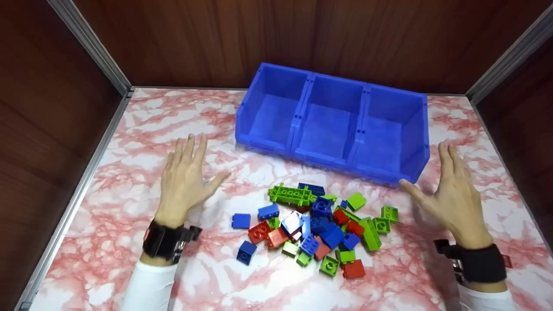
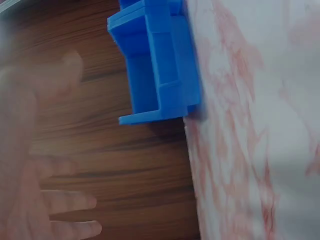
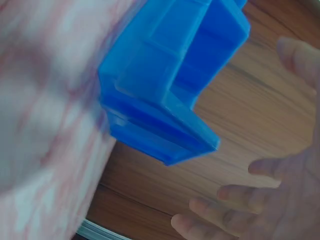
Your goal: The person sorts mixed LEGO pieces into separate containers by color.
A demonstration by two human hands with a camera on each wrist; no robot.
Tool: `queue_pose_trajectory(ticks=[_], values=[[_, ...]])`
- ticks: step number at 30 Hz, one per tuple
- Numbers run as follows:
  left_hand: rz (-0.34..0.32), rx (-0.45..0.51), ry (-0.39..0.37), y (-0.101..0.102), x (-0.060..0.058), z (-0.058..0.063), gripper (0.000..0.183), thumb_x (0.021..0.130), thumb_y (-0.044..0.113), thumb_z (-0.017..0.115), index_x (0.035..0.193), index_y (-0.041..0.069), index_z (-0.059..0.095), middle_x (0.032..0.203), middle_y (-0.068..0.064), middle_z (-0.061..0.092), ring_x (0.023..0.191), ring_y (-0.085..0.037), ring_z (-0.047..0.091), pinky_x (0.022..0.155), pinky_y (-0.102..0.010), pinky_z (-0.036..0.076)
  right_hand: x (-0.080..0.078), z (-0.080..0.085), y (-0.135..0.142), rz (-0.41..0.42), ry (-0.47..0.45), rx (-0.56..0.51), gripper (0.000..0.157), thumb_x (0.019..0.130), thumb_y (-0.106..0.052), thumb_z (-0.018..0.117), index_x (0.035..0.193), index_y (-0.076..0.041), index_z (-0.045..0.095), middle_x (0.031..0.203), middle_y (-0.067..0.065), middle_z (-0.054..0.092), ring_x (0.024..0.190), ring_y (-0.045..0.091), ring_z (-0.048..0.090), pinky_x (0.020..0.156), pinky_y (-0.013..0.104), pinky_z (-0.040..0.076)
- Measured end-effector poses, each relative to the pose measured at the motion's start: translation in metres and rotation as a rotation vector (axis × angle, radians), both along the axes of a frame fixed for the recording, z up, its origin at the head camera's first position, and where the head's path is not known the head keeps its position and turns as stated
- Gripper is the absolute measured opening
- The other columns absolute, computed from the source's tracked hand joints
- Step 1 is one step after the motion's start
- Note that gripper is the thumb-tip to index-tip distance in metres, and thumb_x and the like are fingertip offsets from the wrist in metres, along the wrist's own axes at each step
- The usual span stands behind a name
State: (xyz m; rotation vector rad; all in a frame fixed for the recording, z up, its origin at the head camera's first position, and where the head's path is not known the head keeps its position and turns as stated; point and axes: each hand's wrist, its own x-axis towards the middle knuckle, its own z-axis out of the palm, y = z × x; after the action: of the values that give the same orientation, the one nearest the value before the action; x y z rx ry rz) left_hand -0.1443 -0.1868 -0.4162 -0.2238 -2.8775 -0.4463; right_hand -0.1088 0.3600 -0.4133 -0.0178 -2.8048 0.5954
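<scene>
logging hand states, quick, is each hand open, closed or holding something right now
Left hand: open, holding nothing.
Right hand: open, holding nothing.

The storage bin (image 1: 330, 163) is solid blue. The toy building bricks (image 1: 332, 235) are lime green, red, mid-blue and darker navy. The desk (image 1: 194, 112) is white, marbled pinkish red; wall panels (image 1: 207, 39) dark brown with wood grain; sleeves (image 1: 149, 287) white; wrist straps (image 1: 484, 264) black.

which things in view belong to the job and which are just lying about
Likely part of the job:
loose red, green and blue interlocking toy bricks
blue three-compartment bin
left hand and right hand, held near them

Only surroundings or worn gear, no obvious clutter:
red-and-white marbled tabletop
wood-grain panels
black wrist straps
</scene>
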Motion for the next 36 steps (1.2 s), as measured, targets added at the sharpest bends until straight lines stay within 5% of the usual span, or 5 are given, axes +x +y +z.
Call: queue_pose_trajectory(ticks=[6,9,13,18,36], values=[[-0.020,0.083,0.066,0.004,-0.023,-0.001,0.083,0.097,0.046,0.072,0.159,0.002,0.040,0.157,-0.033,0.047,0.144,-0.054,0.049,0.119,-0.066,0.044,-0.008,-0.008,0.004,-0.042,0.011,-0.116,0.109,0.091,-0.046,0.079,0.168,-0.002,0.015,0.165,0.036,0.033,0.136,0.061,0.047,0.099,0.079,0.044],[-0.017,0.152,0.064,0.005,-0.035,-0.002,0.078,0.097,0.041,0.074,0.157,0.002,0.044,0.152,-0.031,0.055,0.135,-0.051,0.058,0.113,-0.064,0.051,-0.013,-0.010,0.005,-0.063,0.012,-0.217,0.103,0.094,-0.039,0.078,0.166,0.001,0.018,0.160,0.035,0.042,0.124,0.056,0.058,0.085,0.036,0.064],[-0.005,0.225,0.068,0.010,-0.052,-0.007,0.069,0.097,0.036,0.075,0.151,0.001,0.052,0.141,-0.028,0.064,0.123,-0.047,0.066,0.103,-0.059,0.057,-0.019,-0.011,0.002,-0.107,0.014,-0.329,0.090,0.093,-0.031,0.079,0.162,0.000,0.031,0.145,0.029,0.058,0.102,0.016,0.070,0.069,-0.005,0.042],[-0.004,0.300,0.072,0.021,-0.073,-0.018,0.053,0.098,0.029,0.074,0.139,-0.001,0.061,0.131,-0.026,0.070,0.115,-0.044,0.070,0.099,-0.055,0.060,-0.022,-0.013,0.001,-0.162,-0.004,-0.357,0.073,0.094,-0.028,0.078,0.155,-0.005,0.045,0.128,0.019,0.066,0.081,-0.022,0.051,0.068,0.000,0.043],[-0.056,0.586,0.001,0.051,-0.122,-0.038,0.042,0.099,0.008,0.069,0.137,-0.006,0.058,0.125,-0.024,0.067,0.113,-0.037,0.070,0.101,-0.042,0.061,-0.030,-0.024,-0.007,-0.224,0.055,-0.486,0.046,0.091,-0.005,0.074,0.134,0.003,0.057,0.090,-0.028,0.056,0.073,-0.016,0.058,0.062,0.004,0.052]])
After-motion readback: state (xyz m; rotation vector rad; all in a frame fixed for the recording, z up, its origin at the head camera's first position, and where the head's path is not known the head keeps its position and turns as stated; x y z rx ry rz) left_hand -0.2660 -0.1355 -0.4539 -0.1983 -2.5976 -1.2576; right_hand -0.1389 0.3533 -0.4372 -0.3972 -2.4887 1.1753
